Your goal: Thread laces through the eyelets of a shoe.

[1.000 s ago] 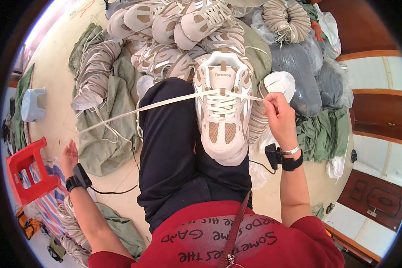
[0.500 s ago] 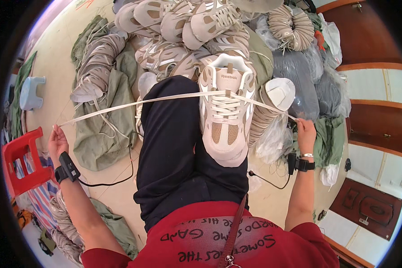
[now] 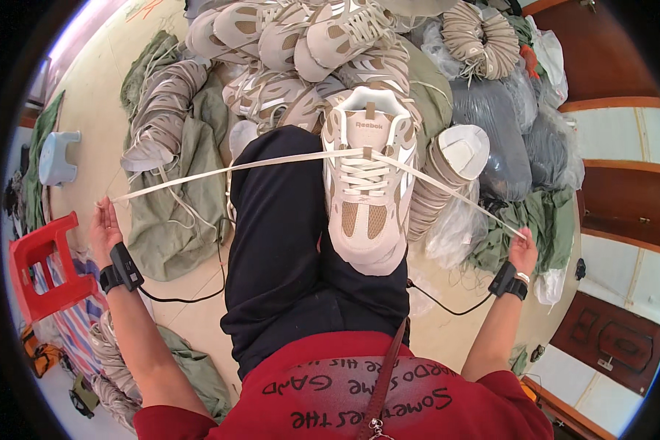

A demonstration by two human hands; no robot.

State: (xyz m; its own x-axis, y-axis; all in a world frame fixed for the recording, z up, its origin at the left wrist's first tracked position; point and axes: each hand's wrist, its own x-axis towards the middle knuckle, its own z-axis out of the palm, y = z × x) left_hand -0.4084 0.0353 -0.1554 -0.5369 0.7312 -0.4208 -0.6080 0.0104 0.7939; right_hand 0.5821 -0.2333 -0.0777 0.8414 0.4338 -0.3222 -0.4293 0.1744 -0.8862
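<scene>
A beige and white sneaker (image 3: 367, 240) rests on my dark-trousered thighs, its toe toward me. White lacing crosses its tongue. From the upper part of the tongue, the two ends of a cream shoelace (image 3: 191, 178) stretch out sideways, both pulled fairly straight. Far to the left, my left hand (image 3: 105, 229) pinches one end between its fingertips. The other end runs down to my right hand (image 3: 522, 251), which is closed on its tip. Black bands with small cabled boxes sit on both wrists.
A heap of similar sneakers (image 3: 286, 44) lies beyond my knees. Stacked shoe uppers (image 3: 161, 110) lie on green cloth at left. A red stool (image 3: 44, 268) and a pale blue stool (image 3: 59, 158) stand farther left. Grey plastic bags (image 3: 495, 132) crowd the right.
My right hand has moved outward and toward me, drawing more of its shoelace end out. My left hand has shifted slightly. The sneaker stays on my thighs.
</scene>
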